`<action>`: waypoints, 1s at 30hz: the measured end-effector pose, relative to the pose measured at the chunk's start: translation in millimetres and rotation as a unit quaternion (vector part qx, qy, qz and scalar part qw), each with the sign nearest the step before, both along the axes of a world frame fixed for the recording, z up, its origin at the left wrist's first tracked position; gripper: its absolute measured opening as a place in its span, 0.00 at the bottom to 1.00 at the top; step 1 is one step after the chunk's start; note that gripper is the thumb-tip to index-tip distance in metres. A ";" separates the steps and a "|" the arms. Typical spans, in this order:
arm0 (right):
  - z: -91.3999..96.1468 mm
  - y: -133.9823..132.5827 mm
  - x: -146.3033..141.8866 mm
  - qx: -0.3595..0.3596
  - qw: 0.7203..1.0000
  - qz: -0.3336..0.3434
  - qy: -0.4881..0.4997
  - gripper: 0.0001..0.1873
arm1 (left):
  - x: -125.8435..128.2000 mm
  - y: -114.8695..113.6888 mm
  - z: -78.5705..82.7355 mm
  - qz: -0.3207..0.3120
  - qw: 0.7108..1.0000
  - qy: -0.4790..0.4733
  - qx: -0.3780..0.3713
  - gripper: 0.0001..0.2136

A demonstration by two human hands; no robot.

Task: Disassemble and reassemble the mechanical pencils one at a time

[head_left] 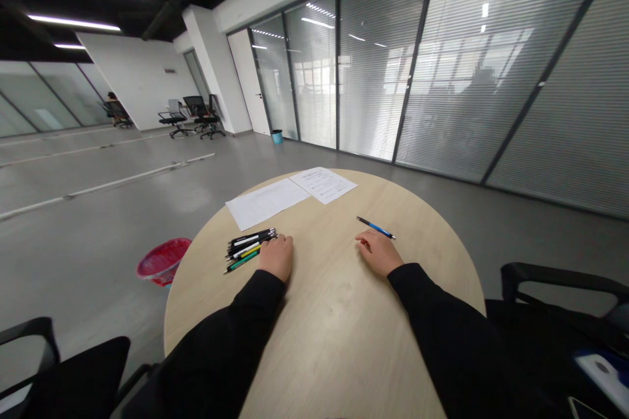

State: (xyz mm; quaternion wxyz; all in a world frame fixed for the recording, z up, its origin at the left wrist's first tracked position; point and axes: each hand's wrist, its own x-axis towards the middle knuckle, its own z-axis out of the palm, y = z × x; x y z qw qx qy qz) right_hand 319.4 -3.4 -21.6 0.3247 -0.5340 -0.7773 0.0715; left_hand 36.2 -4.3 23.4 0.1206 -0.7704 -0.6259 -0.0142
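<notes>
My hands rest palm down on a round light-wood table (pixel 334 321). My left hand (pixel 278 256) lies with its fingers against a bundle of several black, white, yellow and green pens (pixel 248 250), and it does not seem to grip them. My right hand (pixel 381 252) holds nothing, and a blue pen (pixel 376 228) lies just beyond its fingers, apart from them. Farther across the table, two sheets of printed paper (pixel 265 203) (pixel 323 184) lie side by side.
Black chair armrests (pixel 555 278) (pixel 29 340) flank the table. A red wastebasket (pixel 164 260) stands on the grey floor to the left. Glass partitions with blinds (pixel 417 59) run along the right. Far back, a person (pixel 116 109) sits near several office chairs (pixel 189 116).
</notes>
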 end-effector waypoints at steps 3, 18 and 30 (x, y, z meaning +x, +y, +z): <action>2.5 -2.8 -3.9 -0.004 1.000 0.006 0.001 0.07 | 13.9 -7.6 1.1 -0.097 0.995 -0.003 0.012 0.12; 17.4 -34.6 -60.2 0.035 0.986 0.154 0.061 0.21 | 52.0 -51.3 12.4 -0.312 0.859 -0.396 0.093 0.07; 17.6 -31.0 -51.1 0.035 0.993 0.114 -0.012 0.12 | 24.6 -22.7 3.4 -0.202 0.831 -0.518 0.010 0.06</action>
